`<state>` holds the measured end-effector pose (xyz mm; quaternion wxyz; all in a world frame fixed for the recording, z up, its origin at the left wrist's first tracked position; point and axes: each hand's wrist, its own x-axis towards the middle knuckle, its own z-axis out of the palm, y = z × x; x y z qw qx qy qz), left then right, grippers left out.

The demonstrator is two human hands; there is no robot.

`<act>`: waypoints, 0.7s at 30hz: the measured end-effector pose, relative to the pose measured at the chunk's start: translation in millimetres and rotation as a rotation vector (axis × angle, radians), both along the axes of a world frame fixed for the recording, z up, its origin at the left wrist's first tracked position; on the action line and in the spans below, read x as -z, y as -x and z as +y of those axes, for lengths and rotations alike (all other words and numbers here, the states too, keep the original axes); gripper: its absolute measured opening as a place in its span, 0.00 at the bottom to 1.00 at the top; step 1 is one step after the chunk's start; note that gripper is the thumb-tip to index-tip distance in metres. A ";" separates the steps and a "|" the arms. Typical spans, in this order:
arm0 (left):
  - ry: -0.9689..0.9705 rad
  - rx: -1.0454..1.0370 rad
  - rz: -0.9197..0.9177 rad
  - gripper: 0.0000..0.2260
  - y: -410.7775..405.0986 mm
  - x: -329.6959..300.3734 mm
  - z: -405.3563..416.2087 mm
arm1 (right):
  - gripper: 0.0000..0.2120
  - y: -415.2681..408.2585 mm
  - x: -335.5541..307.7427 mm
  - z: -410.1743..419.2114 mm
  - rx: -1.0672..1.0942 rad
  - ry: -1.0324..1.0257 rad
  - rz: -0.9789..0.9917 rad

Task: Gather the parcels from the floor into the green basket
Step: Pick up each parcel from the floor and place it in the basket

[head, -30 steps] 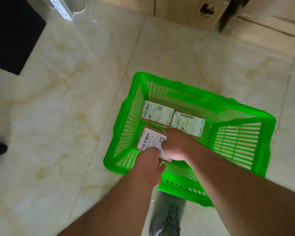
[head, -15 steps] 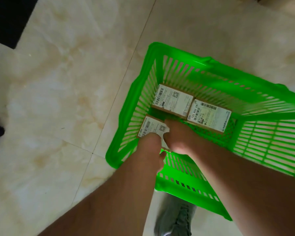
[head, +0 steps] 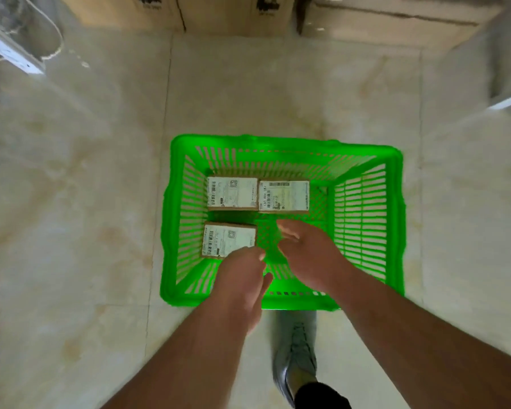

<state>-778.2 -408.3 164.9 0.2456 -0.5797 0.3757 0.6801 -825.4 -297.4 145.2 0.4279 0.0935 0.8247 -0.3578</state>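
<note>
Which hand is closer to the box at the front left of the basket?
Left. The left hand is right at the near edge of the front-left box. The right hand is farther off to its right, over bare basket floor.

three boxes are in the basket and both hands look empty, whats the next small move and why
Probably lift both hands clear of the green slatted plastic basket. The left hand and right hand are open and hold nothing, and the near-left labelled cardboard parcel already lies flat inside.
</note>
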 end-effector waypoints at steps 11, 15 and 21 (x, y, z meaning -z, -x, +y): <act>-0.035 0.613 0.060 0.06 -85.4 -105.4 89.9 | 0.21 -186.3 -132.7 138.1 0.690 -0.061 -0.046; -0.039 0.871 0.086 0.08 -132.2 -111.0 131.4 | 0.16 -262.8 -138.7 187.9 0.826 -0.132 -0.113; -0.013 1.007 -0.024 0.17 -198.0 -105.6 219.2 | 0.15 -368.9 -121.7 253.1 1.071 -0.207 -0.251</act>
